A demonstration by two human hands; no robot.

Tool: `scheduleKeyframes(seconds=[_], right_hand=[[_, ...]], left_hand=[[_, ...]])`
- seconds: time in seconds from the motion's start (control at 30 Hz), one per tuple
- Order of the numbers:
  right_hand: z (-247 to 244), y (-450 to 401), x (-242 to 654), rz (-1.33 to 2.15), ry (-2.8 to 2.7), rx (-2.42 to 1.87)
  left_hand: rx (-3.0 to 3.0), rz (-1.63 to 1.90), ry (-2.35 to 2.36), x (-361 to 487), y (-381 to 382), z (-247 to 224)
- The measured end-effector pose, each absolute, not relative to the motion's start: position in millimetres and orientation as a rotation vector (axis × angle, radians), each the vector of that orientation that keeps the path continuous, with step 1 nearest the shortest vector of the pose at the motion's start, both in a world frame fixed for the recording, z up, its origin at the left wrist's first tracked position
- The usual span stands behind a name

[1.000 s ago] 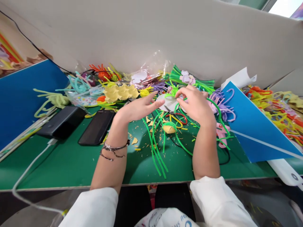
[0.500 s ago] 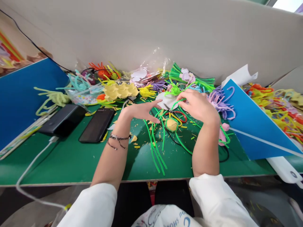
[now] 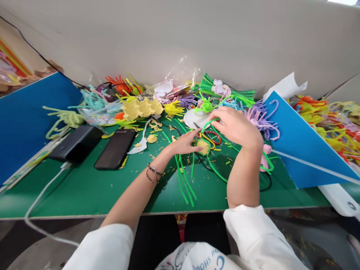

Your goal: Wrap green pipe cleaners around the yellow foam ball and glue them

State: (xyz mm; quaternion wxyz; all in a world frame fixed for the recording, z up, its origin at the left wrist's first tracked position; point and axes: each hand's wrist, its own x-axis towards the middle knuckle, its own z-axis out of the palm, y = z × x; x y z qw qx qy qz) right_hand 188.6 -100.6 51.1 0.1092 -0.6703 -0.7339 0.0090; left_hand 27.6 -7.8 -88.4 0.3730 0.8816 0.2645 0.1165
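My right hand (image 3: pixel 233 125) is raised over the table and pinches the end of a green pipe cleaner (image 3: pixel 207 124). A round yellow cardboard piece (image 3: pixel 202 147), edged with green pipe cleaner, lies just below and left of it. My left hand (image 3: pixel 185 143) reaches to that piece with thumb and fingers apart, the thumb tip at its left edge; whether it touches cannot be made out. Scissors with red and yellow handles (image 3: pixel 216 138) lie behind the piece, partly hidden. Several loose green pipe cleaners (image 3: pixel 185 183) stretch toward me under my left hand.
A black phone (image 3: pixel 115 149) and a dark box with a white cable (image 3: pixel 77 144) lie at left. A yellow egg-carton piece (image 3: pixel 142 108), a white disc (image 3: pixel 195 118) and bundles of pipe cleaners (image 3: pixel 225 90) line the back. Blue panels (image 3: pixel 312 150) flank the table; yellow scraps litter it.
My left hand has moved right and slightly down, to the round yellow piece, uncovering a white strip and a yellow disc on the table. My right hand stays almost in place, still pinching the pipe cleaner.
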Motion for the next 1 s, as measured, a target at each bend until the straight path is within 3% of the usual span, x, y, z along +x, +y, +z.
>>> scheduleKeyframes(seconds=[0.4, 0.6, 1.0], right_hand=[[50.8, -102.5, 189.6, 0.010, -2.163, -1.971], [53.3, -104.6, 190.2, 0.053, -2.143, -1.990], [63.6, -118.4, 191.7, -0.196, -1.761, -1.506]], left_hand=[[2.230, 0.305, 0.714, 31.5, -9.8, -94.3], [2.173, 0.477, 0.787, 34.4, -10.1, -92.8], [2.133, 1.046, 0.464, 22.1, -6.2, -13.2]])
